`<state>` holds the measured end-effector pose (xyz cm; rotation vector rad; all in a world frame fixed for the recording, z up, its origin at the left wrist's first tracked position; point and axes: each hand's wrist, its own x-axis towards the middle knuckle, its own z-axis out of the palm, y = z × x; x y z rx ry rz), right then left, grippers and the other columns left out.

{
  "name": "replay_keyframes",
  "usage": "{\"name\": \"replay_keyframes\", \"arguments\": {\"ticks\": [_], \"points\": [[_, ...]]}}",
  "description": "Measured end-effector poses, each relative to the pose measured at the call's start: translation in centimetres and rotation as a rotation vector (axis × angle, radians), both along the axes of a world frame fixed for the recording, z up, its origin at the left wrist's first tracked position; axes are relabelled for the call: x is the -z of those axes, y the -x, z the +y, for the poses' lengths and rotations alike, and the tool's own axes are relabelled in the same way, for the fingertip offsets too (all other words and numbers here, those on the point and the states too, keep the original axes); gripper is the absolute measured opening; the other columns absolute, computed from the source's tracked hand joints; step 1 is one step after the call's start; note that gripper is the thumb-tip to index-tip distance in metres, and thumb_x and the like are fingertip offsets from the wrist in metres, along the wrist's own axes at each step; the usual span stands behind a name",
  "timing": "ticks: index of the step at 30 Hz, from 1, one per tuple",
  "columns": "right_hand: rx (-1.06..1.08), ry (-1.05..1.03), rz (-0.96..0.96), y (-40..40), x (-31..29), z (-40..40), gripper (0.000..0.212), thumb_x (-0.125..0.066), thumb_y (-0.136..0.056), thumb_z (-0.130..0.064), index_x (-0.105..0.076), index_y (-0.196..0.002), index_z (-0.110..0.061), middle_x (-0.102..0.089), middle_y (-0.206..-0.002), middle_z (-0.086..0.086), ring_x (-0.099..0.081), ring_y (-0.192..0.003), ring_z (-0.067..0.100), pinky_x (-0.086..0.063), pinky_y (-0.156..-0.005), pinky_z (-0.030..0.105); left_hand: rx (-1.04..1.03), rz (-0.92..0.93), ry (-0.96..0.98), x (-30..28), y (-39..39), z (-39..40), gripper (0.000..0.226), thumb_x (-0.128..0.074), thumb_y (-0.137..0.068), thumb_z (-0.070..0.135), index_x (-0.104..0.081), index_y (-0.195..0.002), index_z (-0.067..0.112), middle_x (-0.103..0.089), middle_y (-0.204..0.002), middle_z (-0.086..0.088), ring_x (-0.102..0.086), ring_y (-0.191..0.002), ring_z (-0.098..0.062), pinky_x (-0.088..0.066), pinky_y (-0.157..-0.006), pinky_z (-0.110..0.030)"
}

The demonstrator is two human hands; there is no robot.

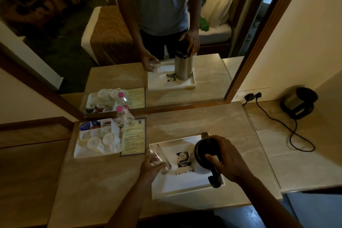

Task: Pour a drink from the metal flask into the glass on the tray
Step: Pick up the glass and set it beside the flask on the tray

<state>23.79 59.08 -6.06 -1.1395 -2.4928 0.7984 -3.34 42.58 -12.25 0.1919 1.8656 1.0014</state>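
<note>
Lower centre of frame: left hand (150, 167) closed around one glass (159, 157) at the left edge of one white tray (185, 185). Right hand (228, 159) rests, fingers curled, on the lid of one metal flask (204, 151) standing on the tray.

Dim, warm indoor light; the white tray (185, 183) is brightest, the mirror (129, 24) reflection dark. Soft focus throughout, with wide-angle bending at frame edges.

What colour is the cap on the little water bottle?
Pink. The water bottle cap shows best in the head view, beside the white sachet tray.
</note>
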Motion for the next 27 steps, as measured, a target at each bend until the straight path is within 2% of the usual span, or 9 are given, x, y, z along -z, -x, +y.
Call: {"name": "replay_keyframes", "arguments": {"ticks": [4, 7, 9, 16, 22, 24, 27], "points": [[0.007, -0.002, -0.004, -0.2, -0.1, -0.1, 0.068, -0.053, -0.089, -0.074, -0.036, -0.144, -0.038, -0.05, -0.141, -0.016, -0.044, -0.12, -0.001, -0.041, -0.096, 0.026, 0.105, 0.269, -0.036, 0.3, -0.5, -0.2, 0.069, -0.097, -0.068, 0.002, -0.066, -0.129, 0.01, -0.066, -0.131, -0.008, -0.064, -0.121, -0.028, -0.056, -0.103, -0.043], [0.019, -0.01, -0.013, -0.3, -0.2, -0.2, 0.069, -0.054, -0.09, -0.072, -0.038, -0.146, -0.034, -0.051, -0.142, -0.013, -0.044, -0.12, 0.0, -0.041, -0.096, 0.026, 0.202, 0.425, -0.079, 0.7, -1.0, -0.6, 0.073, -0.099, -0.065, 0.004, -0.067, -0.13, 0.008, -0.067, -0.129, -0.006, -0.064, -0.12, -0.026, -0.055, -0.1, -0.039], [0.025, -0.005, -0.019, -0.3, -0.2, -0.2, 0.07, -0.054, -0.09, -0.071, -0.038, -0.146, -0.032, -0.052, -0.142, -0.011, -0.047, -0.122, 0.004, -0.042, -0.097, 0.027, 0.235, 0.474, -0.097, 0.9, -1.3, -0.7, 0.075, -0.098, -0.065, 0.003, -0.066, -0.133, 0.008, -0.065, -0.132, -0.006, -0.063, -0.122, -0.025, -0.056, -0.099, -0.041], [0.081, 0.066, -0.003, -1.0, 0.0, -0.7, 0.069, -0.052, -0.091, -0.073, -0.036, -0.147, -0.037, -0.052, -0.137, -0.015, -0.047, -0.117, -0.002, -0.041, -0.091, 0.018, 0.248, 0.5, -0.081, 1.9, -2.5, -1.0, 0.076, -0.097, -0.065, 0.001, -0.064, -0.133, 0.008, -0.063, -0.134, -0.005, -0.061, -0.126, -0.028, -0.054, -0.102, -0.046], [0.251, 0.259, 0.082, -2.9, 1.3, -1.8, 0.068, -0.05, -0.092, -0.074, -0.034, -0.149, -0.041, -0.051, -0.139, -0.023, -0.05, -0.124, -0.008, -0.047, -0.095, 0.024, 0.208, 0.481, -0.085, 2.5, -3.0, -0.8, 0.075, -0.097, -0.063, -0.003, -0.065, -0.131, 0.004, -0.064, -0.131, -0.008, -0.062, -0.124, -0.031, -0.054, -0.101, -0.048], [0.327, 0.308, 0.153, -3.4, 1.5, -2.3, 0.059, -0.048, -0.092, -0.074, -0.041, -0.142, -0.043, -0.06, -0.127, -0.024, -0.056, -0.119, -0.007, -0.051, -0.089, 0.026, 0.207, 0.48, -0.092, 2.7, -3.1, -0.7, 0.074, -0.097, -0.063, -0.003, -0.065, -0.13, 0.004, -0.064, -0.13, -0.009, -0.062, -0.124, -0.031, -0.054, -0.101, -0.048], [0.416, 0.358, 0.252, -3.6, 1.3, -3.0, 0.041, -0.043, -0.09, -0.078, -0.051, -0.12, -0.052, -0.068, -0.106, -0.023, -0.065, -0.102, -0.004, -0.052, -0.076, 0.024, 0.209, 0.482, -0.099, 3.0, -3.3, -0.6, 0.074, -0.096, -0.063, -0.005, -0.065, -0.13, 0.001, -0.063, -0.13, -0.011, -0.061, -0.124, -0.032, -0.054, -0.102, -0.047]]}}
